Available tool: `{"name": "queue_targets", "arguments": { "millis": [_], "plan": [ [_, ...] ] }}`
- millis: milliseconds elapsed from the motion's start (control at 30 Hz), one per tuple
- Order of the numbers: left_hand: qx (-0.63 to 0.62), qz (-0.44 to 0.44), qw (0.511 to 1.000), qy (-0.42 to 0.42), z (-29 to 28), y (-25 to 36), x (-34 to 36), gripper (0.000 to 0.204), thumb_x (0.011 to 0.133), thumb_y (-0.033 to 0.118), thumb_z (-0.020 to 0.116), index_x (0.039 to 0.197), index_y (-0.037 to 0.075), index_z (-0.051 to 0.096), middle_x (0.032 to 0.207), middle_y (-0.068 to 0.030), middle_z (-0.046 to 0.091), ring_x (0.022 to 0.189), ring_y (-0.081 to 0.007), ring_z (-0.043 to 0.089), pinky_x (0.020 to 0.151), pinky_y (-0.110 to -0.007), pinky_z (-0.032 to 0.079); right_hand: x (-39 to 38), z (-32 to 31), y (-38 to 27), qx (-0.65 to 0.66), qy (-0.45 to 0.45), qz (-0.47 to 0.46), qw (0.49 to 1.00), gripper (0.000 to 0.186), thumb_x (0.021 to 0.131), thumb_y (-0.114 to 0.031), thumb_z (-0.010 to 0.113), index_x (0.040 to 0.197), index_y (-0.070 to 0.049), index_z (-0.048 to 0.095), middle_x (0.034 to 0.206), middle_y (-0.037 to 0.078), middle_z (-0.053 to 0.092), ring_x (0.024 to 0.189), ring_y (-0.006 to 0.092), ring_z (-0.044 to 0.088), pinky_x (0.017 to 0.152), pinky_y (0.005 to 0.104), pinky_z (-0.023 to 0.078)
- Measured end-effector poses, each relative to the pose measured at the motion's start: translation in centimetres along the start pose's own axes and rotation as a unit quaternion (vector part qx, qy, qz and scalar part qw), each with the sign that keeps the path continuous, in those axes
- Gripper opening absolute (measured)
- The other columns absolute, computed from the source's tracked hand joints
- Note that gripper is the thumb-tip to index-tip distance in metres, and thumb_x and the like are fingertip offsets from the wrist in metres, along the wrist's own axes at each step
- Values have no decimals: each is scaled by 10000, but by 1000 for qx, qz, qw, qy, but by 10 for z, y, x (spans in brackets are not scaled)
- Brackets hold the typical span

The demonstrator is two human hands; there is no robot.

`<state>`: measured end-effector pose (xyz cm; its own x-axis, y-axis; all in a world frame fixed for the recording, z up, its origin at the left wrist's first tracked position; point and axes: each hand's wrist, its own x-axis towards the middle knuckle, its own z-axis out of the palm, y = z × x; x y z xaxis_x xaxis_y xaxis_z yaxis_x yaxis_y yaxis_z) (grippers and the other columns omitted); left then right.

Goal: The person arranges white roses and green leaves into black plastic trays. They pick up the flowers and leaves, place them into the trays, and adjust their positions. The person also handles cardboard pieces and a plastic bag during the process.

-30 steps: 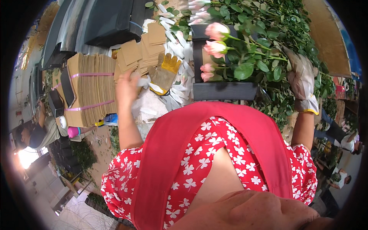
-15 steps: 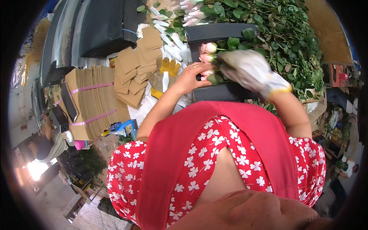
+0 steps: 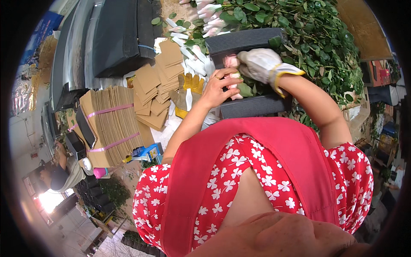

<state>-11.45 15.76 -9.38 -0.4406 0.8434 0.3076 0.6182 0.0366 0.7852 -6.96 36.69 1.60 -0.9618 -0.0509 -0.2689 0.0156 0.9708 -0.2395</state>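
Several pink roses lie side by side between two dark ridged corrugated pieces, the far one (image 3: pixel 246 40) and the near one (image 3: pixel 254 106). My bare left hand (image 3: pixel 219 89), with a ring on a finger, is bent over the lower rose heads (image 3: pixel 234 85) and presses against them from the left. My right hand (image 3: pixel 260 64) wears a white and grey work glove with a yellow cuff edge. Its fingers are closed at the uppermost pink rose (image 3: pixel 231 61), just behind the bloom; the stem is hidden by the glove. Green leaves (image 3: pixel 246 90) show below it.
A heap of leafy stems (image 3: pixel 319 47) fills the right side. White-netted blooms (image 3: pixel 209 19) lie at the far middle. Leftward are a yellow-grey glove (image 3: pixel 188 92), loose cardboard pieces (image 3: pixel 150 83), strapped cardboard (image 3: pixel 113 124) and stacked black sheets (image 3: pixel 117 38).
My right gloved hand has moved up and slightly left, from beside the roses to the uppermost bloom. My left hand stays on the lower roses, its fingers spread a little more.
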Motion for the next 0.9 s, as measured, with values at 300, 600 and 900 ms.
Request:
{"name": "queue_targets", "arguments": {
  "millis": [300, 600, 900],
  "plan": [
    [121, -25, 992, 1, 0, 3, -1, 462, 765, 278, 763, 1209, 188, 673, 1268, -72, 590, 1152, -275, 514, 991, -403, 388, 8, 15, -1, -26, 1, -46, 999, 223, 871, -260, 582, 1012, -122, 687, 882, 147, 715, 836, 356, 694, 708, 476, 543],
    [34, -22, 999, 12, -12, -6, 14, 447, 636, 281, 854, 1065, 229, 744, 1304, -92, 554, 1179, -315, 518, 1021, -438, 391, 4, 24, 3, 8, 34, -30, 999, 240, 859, -287, 595, 999, -119, 692, 857, 155, 711, 804, 360, 688, 684, 476, 540],
    [-24, -61, 998, 11, -11, -15, 13, 377, 667, 293, 837, 1034, 250, 763, 1266, -79, 580, 1138, -284, 537, 1009, -422, 396, 3, 21, -1, -29, 41, -61, 997, 188, 855, -238, 585, 934, -94, 676, 822, 164, 702, 772, 366, 683, 664, 469, 538]
  ]
}}
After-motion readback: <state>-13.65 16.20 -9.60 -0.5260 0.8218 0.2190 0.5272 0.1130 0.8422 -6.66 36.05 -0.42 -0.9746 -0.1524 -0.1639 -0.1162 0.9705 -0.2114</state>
